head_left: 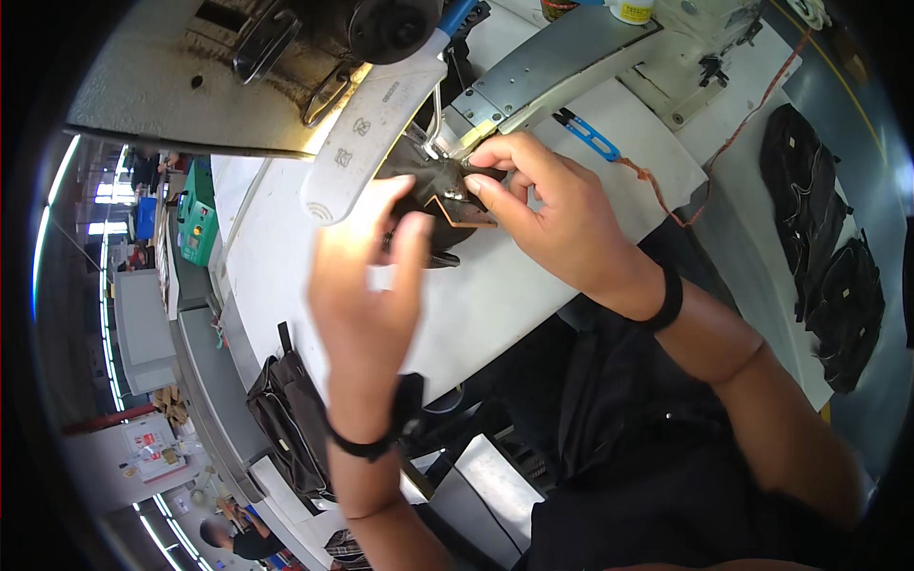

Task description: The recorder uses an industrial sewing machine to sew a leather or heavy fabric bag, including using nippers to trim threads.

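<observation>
While right hand pinches dark, creased piece, left hand fingers apart.
Tabletop extends left; sewing machine close.

head: left lens of a head-worn fisheye pair | looks down from above the forearms | faces the left hand, right hand and sewing machine, all near | wide, black-rimmed, bent edges | distant room at left
</observation>
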The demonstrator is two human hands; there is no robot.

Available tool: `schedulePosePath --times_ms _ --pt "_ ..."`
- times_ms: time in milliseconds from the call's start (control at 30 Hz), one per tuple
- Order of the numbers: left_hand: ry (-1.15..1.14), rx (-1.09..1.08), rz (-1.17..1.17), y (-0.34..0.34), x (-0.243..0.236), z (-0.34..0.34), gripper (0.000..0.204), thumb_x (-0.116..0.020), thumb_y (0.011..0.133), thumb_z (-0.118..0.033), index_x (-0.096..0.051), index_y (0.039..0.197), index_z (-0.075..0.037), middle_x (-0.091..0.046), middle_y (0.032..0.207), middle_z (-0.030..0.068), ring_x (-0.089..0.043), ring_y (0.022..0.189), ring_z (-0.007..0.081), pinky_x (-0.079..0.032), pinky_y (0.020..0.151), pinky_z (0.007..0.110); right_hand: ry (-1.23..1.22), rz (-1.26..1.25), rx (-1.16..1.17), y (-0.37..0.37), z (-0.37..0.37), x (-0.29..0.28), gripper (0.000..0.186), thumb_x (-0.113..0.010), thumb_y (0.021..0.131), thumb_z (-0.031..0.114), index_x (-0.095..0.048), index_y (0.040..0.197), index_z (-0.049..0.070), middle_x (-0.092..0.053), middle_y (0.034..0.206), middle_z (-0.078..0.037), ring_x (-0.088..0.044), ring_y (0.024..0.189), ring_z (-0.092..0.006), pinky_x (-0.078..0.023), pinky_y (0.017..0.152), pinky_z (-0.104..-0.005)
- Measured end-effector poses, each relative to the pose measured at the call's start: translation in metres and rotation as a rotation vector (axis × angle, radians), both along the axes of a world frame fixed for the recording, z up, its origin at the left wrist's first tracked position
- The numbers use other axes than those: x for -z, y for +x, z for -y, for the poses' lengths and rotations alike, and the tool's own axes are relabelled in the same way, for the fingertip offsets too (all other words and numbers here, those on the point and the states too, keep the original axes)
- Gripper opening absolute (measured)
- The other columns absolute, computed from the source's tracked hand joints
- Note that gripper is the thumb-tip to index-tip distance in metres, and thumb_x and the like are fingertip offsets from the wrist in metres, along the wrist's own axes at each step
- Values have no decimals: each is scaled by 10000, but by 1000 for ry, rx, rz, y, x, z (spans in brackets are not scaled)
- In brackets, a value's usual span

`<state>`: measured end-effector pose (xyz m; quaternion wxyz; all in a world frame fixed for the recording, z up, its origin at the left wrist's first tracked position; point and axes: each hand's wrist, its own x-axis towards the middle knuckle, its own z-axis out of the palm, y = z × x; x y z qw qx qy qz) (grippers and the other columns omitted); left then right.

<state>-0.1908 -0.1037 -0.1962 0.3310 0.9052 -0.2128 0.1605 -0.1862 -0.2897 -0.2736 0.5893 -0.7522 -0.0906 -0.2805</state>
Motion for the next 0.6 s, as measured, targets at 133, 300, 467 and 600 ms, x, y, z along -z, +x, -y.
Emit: schedulePosePath --times_ms 133,300,467,600 --pt "95 -20 363 -7 45 30 490 -836 841 -17 -686 1306 -49 -679 1238 124 -645 1080 240 -564 823 335 81 -86 -87 -3 0 8 190 -711 963 105 -653 1140 68 -746 911 -78 -698 716 -218 -531 642 -318" --pt "-119 -104 488 0 63 51 374 -838 857 -32 -700 1204 -35 -694 1176 96 -650 1055 239 -550 830 317 234 -199 -311 -1 15 5 208 -624 1039 33 -634 1246 13 -747 1048 -86 -706 900 -77 -574 787 -247" --pt "-43 -161 543 5 68 50 354 -837 819 -5 -719 1151 -42 -700 1158 90 -658 1052 257 -528 918 352 91 -211 -247 -6 20 -1 217 -661 1018 44 -645 1233 21 -734 987 -76 -660 830 -78 -554 738 -259" --pt "-29 -152 590 9 73 48 325 -792 816 17 -713 1127 -33 -705 1119 109 -658 1049 297 -498 962 427 -109 31 -121 -4 17 0 237 -705 980 48 -657 1211 30 -709 918 -77 -632 760 -125 -537 699 -291"
